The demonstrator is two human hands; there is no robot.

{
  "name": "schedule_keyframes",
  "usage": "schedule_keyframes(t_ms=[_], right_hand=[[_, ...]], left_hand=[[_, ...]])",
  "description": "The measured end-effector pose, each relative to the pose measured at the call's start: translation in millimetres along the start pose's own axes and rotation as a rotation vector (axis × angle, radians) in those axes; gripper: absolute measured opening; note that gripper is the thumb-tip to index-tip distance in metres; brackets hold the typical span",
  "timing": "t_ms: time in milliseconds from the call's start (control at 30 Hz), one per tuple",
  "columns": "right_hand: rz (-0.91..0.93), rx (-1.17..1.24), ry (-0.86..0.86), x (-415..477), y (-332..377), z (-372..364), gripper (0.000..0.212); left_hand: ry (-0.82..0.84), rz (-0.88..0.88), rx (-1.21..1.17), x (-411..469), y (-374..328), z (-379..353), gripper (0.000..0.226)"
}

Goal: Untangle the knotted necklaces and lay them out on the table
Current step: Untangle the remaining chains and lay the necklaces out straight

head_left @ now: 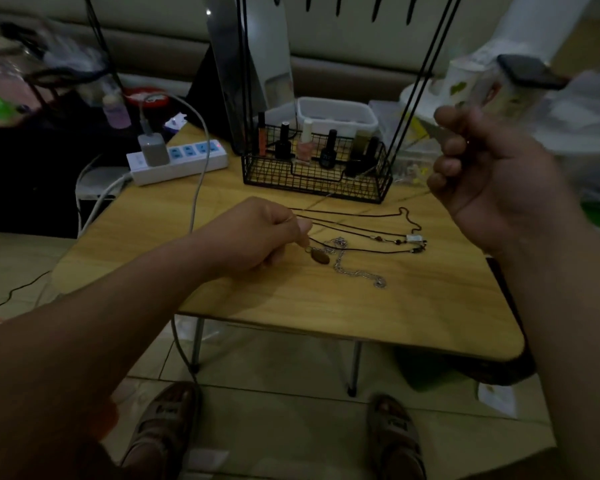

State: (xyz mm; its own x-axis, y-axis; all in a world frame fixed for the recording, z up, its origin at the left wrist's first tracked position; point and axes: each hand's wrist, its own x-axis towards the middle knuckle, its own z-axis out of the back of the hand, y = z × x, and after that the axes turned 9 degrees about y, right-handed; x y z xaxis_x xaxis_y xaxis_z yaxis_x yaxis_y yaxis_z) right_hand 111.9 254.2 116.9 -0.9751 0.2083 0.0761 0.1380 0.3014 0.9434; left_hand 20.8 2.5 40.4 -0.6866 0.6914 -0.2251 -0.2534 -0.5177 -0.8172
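Left hand [257, 233] pinches cord necklaces [361, 225] at table [326, 306] centre; right hand [492, 178] curls above its right edge, hold unclear.

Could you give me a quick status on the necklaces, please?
Left hand pinching dark cord near brown pendant. Right hand raised, curled, grip unclear. Silver chain crosses that cord on the table.

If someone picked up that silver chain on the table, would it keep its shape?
Probably limp: the silver chain lies in loose curves on the table. Its fine links look light, and likely to snag the dark cords crossing it.
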Motion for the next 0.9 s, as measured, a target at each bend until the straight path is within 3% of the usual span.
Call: schedule_keyframes(t_ms=[100,267,400,533,667,900], right_hand=[[-0.062,-0.008,-0.123,0,-4,14,0.025],[-0.221,-0.045,-0.287,-5,-21,25,0.024],[-0.274,-0.086,-0.276,-10,-29,26,0.026],[-0.233,-0.068,-0.282,-17,-24,31,0.024],[-0.256,-0.113,-0.224,-24,-23,30,0.025],[-0.302,-0.199,-0.099,-24,-27,32,0.027]], left_hand=[[-0.025,0.009,0.016,-4,-5,-4,0.030],[-0.201,0.027,0.053,2,-2,-11,0.018],[-0.177,0.021,0.185,-3,-3,-18,0.014],[-0.065,-0.086,0.421,-20,-9,-26,0.035],[-0.021,-0.111,0.736,-29,-10,-30,0.043],[-0.032,-0.127,0.729,-41,2,-34,0.036]])
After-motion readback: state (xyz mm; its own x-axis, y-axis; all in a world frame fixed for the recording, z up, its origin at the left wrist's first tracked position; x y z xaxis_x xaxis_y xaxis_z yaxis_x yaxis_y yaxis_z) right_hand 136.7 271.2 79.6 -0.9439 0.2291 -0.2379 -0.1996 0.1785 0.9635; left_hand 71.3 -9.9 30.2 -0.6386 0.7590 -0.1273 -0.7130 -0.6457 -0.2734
